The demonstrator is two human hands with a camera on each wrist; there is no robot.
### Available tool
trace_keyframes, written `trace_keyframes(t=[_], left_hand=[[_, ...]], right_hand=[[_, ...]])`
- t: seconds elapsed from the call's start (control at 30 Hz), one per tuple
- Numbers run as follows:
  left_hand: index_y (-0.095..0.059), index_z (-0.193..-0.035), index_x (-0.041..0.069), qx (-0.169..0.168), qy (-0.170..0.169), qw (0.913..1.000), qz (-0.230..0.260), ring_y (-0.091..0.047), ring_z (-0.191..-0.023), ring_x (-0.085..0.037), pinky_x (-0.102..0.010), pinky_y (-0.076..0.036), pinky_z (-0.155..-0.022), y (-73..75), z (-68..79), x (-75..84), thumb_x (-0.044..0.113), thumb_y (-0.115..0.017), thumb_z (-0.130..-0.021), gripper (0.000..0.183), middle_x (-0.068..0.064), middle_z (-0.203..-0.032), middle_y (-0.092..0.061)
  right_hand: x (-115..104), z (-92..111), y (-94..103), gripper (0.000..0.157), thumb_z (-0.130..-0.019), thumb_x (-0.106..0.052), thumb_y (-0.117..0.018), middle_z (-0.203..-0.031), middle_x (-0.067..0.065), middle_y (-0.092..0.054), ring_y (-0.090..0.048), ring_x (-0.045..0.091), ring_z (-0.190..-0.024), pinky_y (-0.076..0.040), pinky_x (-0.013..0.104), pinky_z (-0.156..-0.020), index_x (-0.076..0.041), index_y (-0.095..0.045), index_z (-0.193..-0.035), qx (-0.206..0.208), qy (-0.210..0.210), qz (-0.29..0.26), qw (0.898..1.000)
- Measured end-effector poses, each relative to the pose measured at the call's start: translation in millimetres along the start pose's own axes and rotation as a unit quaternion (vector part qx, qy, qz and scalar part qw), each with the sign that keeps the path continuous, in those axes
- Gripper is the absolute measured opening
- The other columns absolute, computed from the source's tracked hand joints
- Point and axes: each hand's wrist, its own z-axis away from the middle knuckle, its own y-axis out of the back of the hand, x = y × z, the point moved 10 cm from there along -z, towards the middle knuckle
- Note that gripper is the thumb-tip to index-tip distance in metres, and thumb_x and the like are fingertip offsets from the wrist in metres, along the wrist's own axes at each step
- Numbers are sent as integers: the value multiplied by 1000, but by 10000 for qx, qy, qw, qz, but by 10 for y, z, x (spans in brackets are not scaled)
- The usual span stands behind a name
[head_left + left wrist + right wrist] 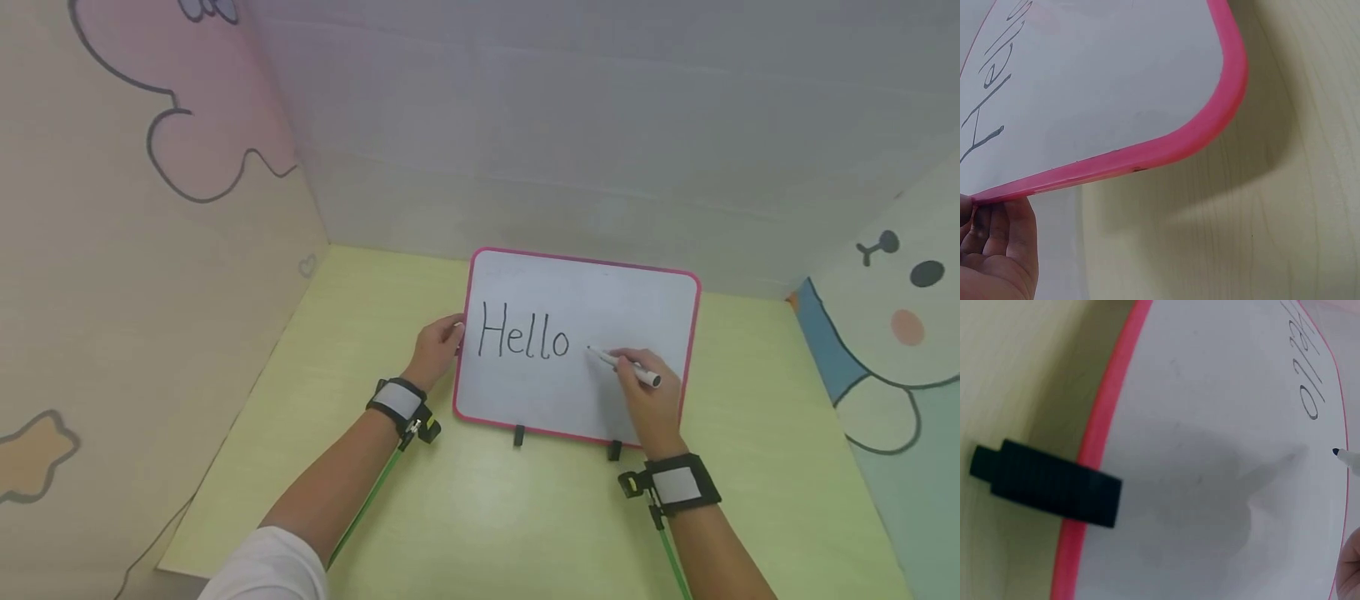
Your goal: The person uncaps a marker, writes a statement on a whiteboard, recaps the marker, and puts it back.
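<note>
The fingers of our right hand (654, 410) close in a pinch around the marker (644, 375), leaving its nib and butt end showing. The nib (1336, 451) points at the board (570, 396), just right of the word "Hello" (528, 335); whether it touches the surface, we cannot tell. The marker should be light, stiff and smooth. We judge the barrel a short way behind the nib to be the place to hold it, with a light press, since the nib is probably soft.

Our left hand (435, 348) grips the board's left edge, its fingers curled against the pink rim (1210, 125).

The board stands on the table (465, 517), in front of the wall (525, 167), with two black feet (519, 435) along its lower edge. We expect it to be thin, rigid and fairly light, slick on the face and apt to slide or rock if pushed. The rim looks the best hold: it likely gives more grip than the face, where a palm could smear the ink.
</note>
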Motion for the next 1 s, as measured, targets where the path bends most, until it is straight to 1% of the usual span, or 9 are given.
trace_keyframes(t=[0.07,0.17,0.3,0.47,0.6,0.8,1.0], left_hand=[[-51,-135,5,17,-8,10000,-20,-62,-103,-23,-33,-57,-82,20,6,2,23,-47,-100,39,-14,-128,-58],[-51,-134,5,10,12,10000,31,-62,-103,-24,-33,-57,-83,41,8,-8,21,-47,-100,39,-14,-129,-58],[-52,-134,5,-44,42,9999,101,-62,-103,-24,-34,-57,-84,42,11,-10,20,-47,-100,38,-14,-127,-58],[-51,-135,5,-87,76,9999,63,-62,-104,-23,-34,-56,-84,37,17,-1,21,-46,-100,38,-13,-128,-58],[-52,-133,5,-41,56,9999,91,-62,-103,-24,-34,-57,-84,48,17,1,20,-47,-100,37,-14,-128,-58],[-51,-134,3,-85,-13,9999,136,-63,-102,-25,-33,-57,-83,43,20,14,20,-46,-100,38,-15,-128,-58],[-51,-135,4,-48,20,10000,78,-62,-103,-25,-34,-57,-84,42,11,-8,21,-47,-100,39,-14,-130,-57]], right_hand=[[31,10,-8,13,-91,-13,-61,-78,-4,-60,-43,10,-60,-35,19,-47,-10,-72,-97,-123,-44,151,9998],[37,5,-41,14,-91,-16,-62,-82,-4,-61,-46,9,-64,-37,18,-50,-11,-72,-100,-283,28,236,9993],[59,-5,-79,15,-91,-12,-62,-84,1,-61,-46,7,-66,-37,16,-53,-8,-71,-102,-316,87,246,9992],[91,-24,-129,15,-90,-6,-61,-85,7,-61,-45,6,-67,-38,15,-54,-2,-70,-102,-333,-72,230,9992],[92,-48,-154,16,-91,-10,-61,-87,6,-62,-47,7,-68,-39,14,-56,-5,-70,-103,-367,-152,213,9990],[64,-66,-181,17,-92,-19,-62,-88,3,-63,-49,9,-72,-41,14,-58,-11,-71,-104,-404,13,263,9988],[42,-81,-195,16,-92,-20,-62,-87,2,-64,-49,10,-72,-41,14,-58,-12,-71,-103,-397,108,400,9984]])
